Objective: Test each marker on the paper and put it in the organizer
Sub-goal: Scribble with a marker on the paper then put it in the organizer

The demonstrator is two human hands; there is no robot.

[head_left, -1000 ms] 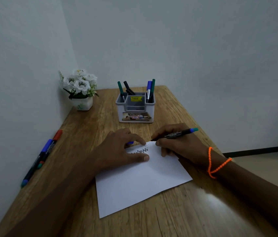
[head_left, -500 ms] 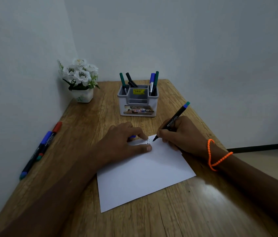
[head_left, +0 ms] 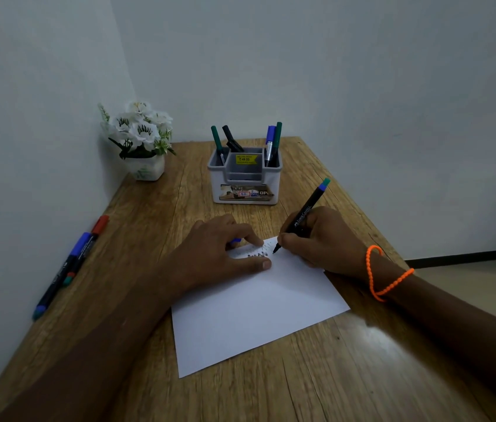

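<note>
Right hand (head_left: 319,239) is pinching a black marker (head_left: 301,217), tip touching the white paper sheet (head_left: 255,312); left hand (head_left: 219,257) is pressing the sheet, seemingly curling over a blue cap. Grey plastic organizer (head_left: 245,181) is holding four markers; two markers (head_left: 70,266) are waiting left on the wooden table (head_left: 347,376), in a grey-walled corner.

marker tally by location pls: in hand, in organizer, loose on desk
In the right hand, tip on the paper: 1 marker
In the organizer: 4 markers
Loose on the desk by the left wall: 2 markers
Total: 7
</note>
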